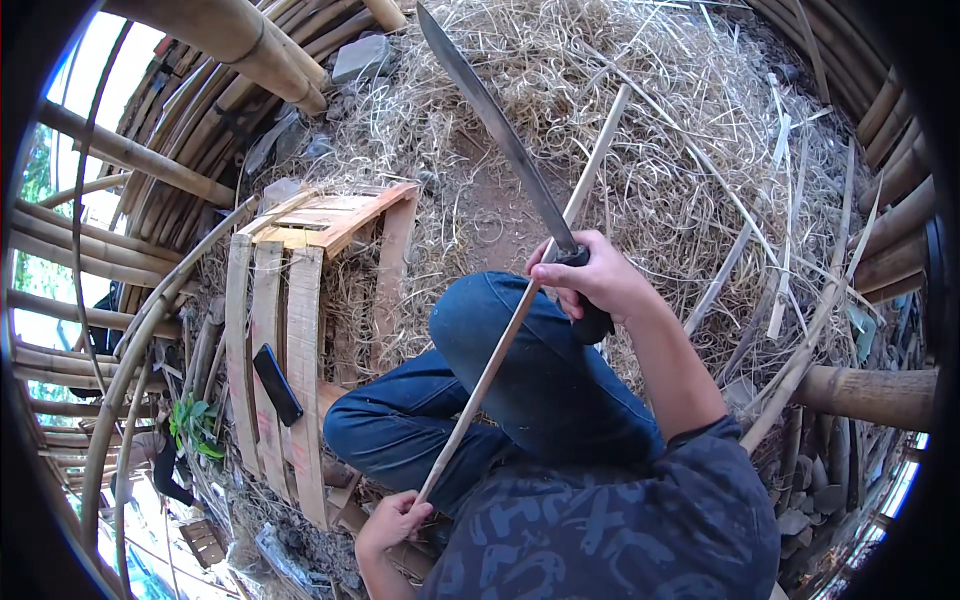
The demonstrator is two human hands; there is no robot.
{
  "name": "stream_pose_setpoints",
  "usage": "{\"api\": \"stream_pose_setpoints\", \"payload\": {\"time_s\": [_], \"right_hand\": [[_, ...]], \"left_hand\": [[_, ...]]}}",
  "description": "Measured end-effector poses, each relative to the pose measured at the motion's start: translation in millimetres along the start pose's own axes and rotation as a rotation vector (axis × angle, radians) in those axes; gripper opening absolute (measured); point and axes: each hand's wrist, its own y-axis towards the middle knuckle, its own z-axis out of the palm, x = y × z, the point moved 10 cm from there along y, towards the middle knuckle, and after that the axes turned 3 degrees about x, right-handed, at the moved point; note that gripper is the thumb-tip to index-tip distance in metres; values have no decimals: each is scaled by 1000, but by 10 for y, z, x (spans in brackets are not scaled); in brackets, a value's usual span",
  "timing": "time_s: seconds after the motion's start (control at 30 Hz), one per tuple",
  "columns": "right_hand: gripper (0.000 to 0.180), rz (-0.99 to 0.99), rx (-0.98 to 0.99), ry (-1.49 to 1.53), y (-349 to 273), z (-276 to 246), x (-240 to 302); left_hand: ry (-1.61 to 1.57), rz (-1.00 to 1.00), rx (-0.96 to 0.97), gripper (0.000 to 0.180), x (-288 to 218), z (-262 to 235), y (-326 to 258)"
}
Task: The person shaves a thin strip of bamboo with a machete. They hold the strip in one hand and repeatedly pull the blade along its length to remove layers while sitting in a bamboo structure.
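My right hand (590,280) is wrapped round the black handle of a machete (500,128), its long dark blade slanting up and to the left. A long pale bamboo strip (487,375) runs diagonally across my bent knee, passing beside the machete's handle under my right hand; the thumb and fingertips are close to the strip. At my lower left, my left hand (397,520) pinches the near end of that strip. The strip's far end lies over a heap of shavings.
Thin curled shavings (680,190) cover the ground ahead. On my left stands a wooden crate (305,280) with a black phone (277,385) on its slats. Bamboo poles (130,155) line the left, more the right (870,397). A grey block (362,58) lies at the far left.
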Motion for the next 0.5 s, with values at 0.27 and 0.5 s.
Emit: {"api": "stream_pose_setpoints", "payload": {"time_s": [0.27, 0.5], "right_hand": [[31, 41, -114, -188, -162, -77, -50], [51, -24, -197, -748, -466, 56, 93]], "left_hand": [[82, 185, -114, 37, -47, 69, -41], [391, 545, -433, 29, -728, 123, -204]]}}
